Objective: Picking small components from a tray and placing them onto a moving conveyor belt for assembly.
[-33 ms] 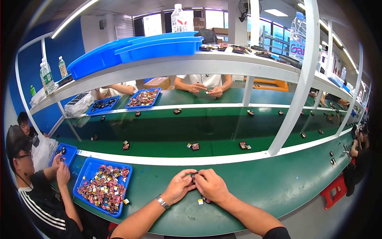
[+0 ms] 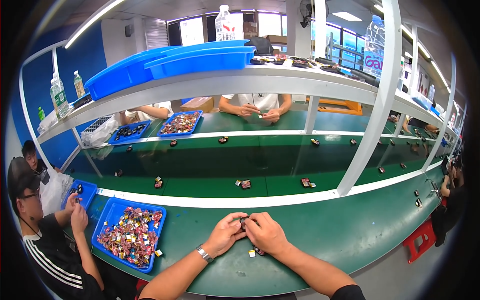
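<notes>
My left hand [image 2: 226, 235], with a metal-banded watch at its wrist, and my right hand [image 2: 268, 235] meet over the green bench. Between their fingertips they pinch a small dark part [image 2: 244, 222], mostly covered by the fingers, so its exact kind is unclear. Below my right hand lies another small dark piece [image 2: 258, 251], partly hidden, beside a white-and-yellow square tab [image 2: 252, 253]. To the left, a blue tray [image 2: 106, 212] holds a heap of small reddish wired parts [image 2: 131, 235] with white and yellow tabs.
Beyond a white rail [image 2: 225, 202], a green conveyor belt [image 2: 210, 172] carries scattered small parts. A white post [image 2: 367, 105] rises at right, supporting a shelf with blue trays [image 2: 200, 62]. A co-worker [image 2: 55, 250] sits at left; another person [image 2: 257, 105] works across. A red stool [image 2: 421, 240] stands at right.
</notes>
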A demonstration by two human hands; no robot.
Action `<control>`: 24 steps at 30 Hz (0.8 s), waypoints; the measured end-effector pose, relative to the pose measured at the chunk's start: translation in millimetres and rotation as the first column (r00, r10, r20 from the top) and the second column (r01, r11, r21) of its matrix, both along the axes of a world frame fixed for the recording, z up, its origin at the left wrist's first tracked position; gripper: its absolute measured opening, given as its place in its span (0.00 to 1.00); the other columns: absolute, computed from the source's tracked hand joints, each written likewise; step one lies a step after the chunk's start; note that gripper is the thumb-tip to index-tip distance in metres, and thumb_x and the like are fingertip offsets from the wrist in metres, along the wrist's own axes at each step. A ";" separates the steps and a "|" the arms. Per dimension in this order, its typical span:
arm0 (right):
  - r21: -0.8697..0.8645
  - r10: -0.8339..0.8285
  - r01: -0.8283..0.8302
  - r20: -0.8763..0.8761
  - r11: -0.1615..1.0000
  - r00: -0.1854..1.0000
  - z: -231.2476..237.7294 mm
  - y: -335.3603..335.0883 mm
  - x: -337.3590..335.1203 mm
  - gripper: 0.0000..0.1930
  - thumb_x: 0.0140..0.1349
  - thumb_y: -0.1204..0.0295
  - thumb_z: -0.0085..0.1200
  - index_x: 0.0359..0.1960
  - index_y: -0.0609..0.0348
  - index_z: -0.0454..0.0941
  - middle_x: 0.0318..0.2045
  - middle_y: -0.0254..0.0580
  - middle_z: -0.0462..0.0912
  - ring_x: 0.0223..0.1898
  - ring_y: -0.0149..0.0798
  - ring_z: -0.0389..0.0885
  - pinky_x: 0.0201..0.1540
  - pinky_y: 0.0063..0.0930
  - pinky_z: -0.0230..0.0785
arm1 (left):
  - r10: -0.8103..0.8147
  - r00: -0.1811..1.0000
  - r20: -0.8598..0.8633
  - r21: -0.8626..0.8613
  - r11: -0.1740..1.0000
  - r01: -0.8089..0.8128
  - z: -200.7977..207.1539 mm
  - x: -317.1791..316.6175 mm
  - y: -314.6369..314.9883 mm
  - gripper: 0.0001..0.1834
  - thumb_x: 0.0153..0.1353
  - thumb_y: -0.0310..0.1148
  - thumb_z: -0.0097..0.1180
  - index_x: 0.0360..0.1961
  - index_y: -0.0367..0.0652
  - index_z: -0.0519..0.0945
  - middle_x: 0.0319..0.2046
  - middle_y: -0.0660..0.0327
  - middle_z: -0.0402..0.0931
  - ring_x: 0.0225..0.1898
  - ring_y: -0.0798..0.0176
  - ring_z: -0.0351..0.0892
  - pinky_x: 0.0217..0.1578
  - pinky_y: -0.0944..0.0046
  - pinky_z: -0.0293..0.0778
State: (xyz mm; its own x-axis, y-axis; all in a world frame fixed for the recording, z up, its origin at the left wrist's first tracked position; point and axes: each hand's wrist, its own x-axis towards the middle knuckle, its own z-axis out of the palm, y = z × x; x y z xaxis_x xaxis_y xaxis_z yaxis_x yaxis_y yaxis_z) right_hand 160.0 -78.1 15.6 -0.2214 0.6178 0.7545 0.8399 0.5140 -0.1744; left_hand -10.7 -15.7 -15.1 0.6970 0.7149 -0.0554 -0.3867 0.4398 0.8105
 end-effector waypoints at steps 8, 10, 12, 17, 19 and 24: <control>-0.002 -0.028 0.028 0.017 1.000 0.999 -3.4 -0.5 -2.1 0.11 0.50 0.77 0.63 0.37 0.60 0.79 0.37 0.40 0.78 0.37 0.42 0.79 0.37 0.31 0.76 | -0.016 1.000 -0.003 0.012 1.000 0.016 -1.5 -0.7 0.5 0.17 0.72 0.26 0.45 0.60 0.40 0.67 0.54 0.57 0.75 0.56 0.63 0.75 0.60 0.58 0.72; -0.003 -0.012 0.012 0.018 1.000 1.000 -1.7 -0.7 -1.5 0.11 0.50 0.77 0.63 0.37 0.60 0.79 0.37 0.41 0.78 0.37 0.42 0.79 0.37 0.31 0.76 | -0.012 1.000 -0.019 0.008 1.000 0.012 -0.5 -0.7 -0.3 0.17 0.72 0.26 0.45 0.60 0.40 0.67 0.54 0.57 0.75 0.56 0.63 0.75 0.60 0.58 0.72; 0.001 -0.007 0.007 0.023 1.000 1.000 -0.5 -1.4 0.3 0.10 0.51 0.77 0.61 0.36 0.60 0.78 0.37 0.40 0.77 0.37 0.42 0.78 0.37 0.31 0.76 | -0.009 0.999 -0.035 0.005 1.000 0.009 0.6 -0.8 -1.0 0.17 0.72 0.25 0.45 0.60 0.40 0.67 0.54 0.57 0.75 0.56 0.63 0.75 0.60 0.58 0.72; 0.005 0.003 -0.003 0.000 1.000 1.000 -0.3 -2.0 -0.7 0.08 0.52 0.76 0.59 0.35 0.61 0.78 0.37 0.40 0.77 0.37 0.41 0.78 0.36 0.32 0.76 | -0.013 1.000 -0.020 0.002 1.000 0.013 1.1 -1.0 -1.3 0.17 0.72 0.25 0.44 0.60 0.40 0.67 0.53 0.58 0.76 0.56 0.63 0.75 0.60 0.58 0.73; 0.021 0.002 -0.001 -0.053 1.000 0.999 -1.7 -0.5 -0.6 0.09 0.52 0.76 0.60 0.35 0.61 0.78 0.36 0.41 0.77 0.36 0.41 0.78 0.36 0.32 0.76 | -0.012 1.000 -0.029 0.001 1.000 0.012 4.3 0.0 -2.3 0.17 0.72 0.25 0.44 0.60 0.40 0.67 0.53 0.58 0.76 0.56 0.63 0.75 0.60 0.58 0.73; -0.009 -0.010 0.010 -0.034 1.000 0.999 -0.6 -0.8 -1.2 0.09 0.51 0.77 0.62 0.35 0.60 0.79 0.36 0.40 0.77 0.36 0.41 0.78 0.36 0.32 0.76 | -0.006 0.999 -0.033 0.015 1.000 0.007 5.9 -0.1 -4.1 0.17 0.72 0.24 0.43 0.60 0.39 0.67 0.53 0.58 0.76 0.56 0.63 0.75 0.60 0.57 0.73</control>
State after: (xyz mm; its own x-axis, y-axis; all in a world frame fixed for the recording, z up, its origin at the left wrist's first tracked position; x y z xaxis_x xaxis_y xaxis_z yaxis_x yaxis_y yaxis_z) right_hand 158.8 -78.9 15.0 -0.1895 0.6265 0.7560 0.8383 0.5042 -0.2077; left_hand -10.8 -19.7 -9.2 0.6996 0.7113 -0.0680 -0.3566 0.4301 0.8294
